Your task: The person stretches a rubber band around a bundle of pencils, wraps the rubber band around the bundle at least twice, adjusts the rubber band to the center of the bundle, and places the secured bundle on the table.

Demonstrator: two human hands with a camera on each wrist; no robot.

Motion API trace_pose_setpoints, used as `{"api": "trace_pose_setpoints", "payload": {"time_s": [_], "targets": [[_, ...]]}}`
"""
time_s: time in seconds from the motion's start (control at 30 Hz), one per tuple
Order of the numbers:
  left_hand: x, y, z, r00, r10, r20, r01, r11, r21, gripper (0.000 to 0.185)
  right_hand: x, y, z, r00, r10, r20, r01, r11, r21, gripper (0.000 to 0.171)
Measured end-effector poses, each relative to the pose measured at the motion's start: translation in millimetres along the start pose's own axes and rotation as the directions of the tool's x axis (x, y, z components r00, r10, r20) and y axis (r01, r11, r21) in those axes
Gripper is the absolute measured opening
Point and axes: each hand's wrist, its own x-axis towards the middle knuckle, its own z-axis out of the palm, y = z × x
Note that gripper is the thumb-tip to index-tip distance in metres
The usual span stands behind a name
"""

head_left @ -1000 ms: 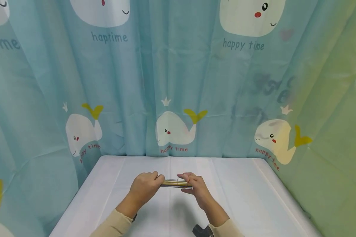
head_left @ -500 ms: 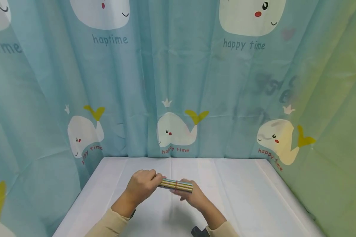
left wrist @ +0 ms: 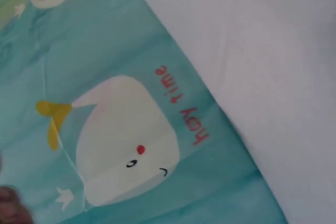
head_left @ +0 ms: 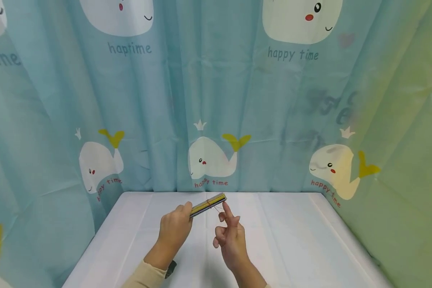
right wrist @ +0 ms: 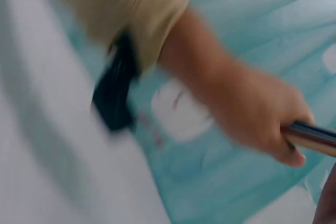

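A bundle of pencils (head_left: pixel 216 199), striped yellow and dark, is held in the air above the table, its far end tilted up to the right. My left hand (head_left: pixel 176 225) grips its lower end; the right wrist view also shows this left hand (right wrist: pixel 257 106) around the bundle (right wrist: pixel 315 137). A red rubber band (head_left: pixel 209 203) circles the bundle near its middle. Thin strands stretch from it to the fingers of my right hand (head_left: pixel 233 242), which hook the band. The right index finger points up near the bundle's far end. The left wrist view shows only blurred fingertips (left wrist: pixel 10 208).
Beneath the hands lies a white-covered table (head_left: pixel 284 232). A blue curtain (head_left: pixel 216 88) printed with whales hangs along its back and sides. A dark wrist device (right wrist: pixel 115 90) sits by the left sleeve (right wrist: pixel 142 14).
The bundle has swung from nearly level to tilted up rightward. My right hand has left the bundle's right part and dropped below it, drawing out strands of the rubber band. The left hand keeps its grip.
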Motion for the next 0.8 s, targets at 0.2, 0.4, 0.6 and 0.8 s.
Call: {"api": "trace_pose_setpoints", "payload": {"time_s": [0.2,0.4,0.6,0.8], "targets": [[4.2,0.3,-7.2,0.975,0.119,-0.185,-0.12,0.993,0.004,0.026,3.1,-9.6,5.2,0.935,0.245,-0.256,-0.224,0.968,0.109,0.06],[7.1,-6.8,-13.4,0.953,0.236,-0.19,-0.238,0.971,0.015,0.033,9.9,-17.2,-10.8,0.96,0.242,-0.139,-0.233,0.969,0.077,0.04],[10.3,-16.3,-17.5,0.915,0.395,-0.087,-0.395,0.919,0.016,0.035,18.8,-20.8,-23.7,0.943,0.321,-0.084,-0.327,0.942,-0.072,0.037],[9.3,-18.4,-18.9,0.844,0.536,0.006,-0.536,0.844,-0.02,0.039,31.0,-19.8,-37.1,0.884,0.461,0.074,-0.417,0.851,-0.319,0.033]]}}
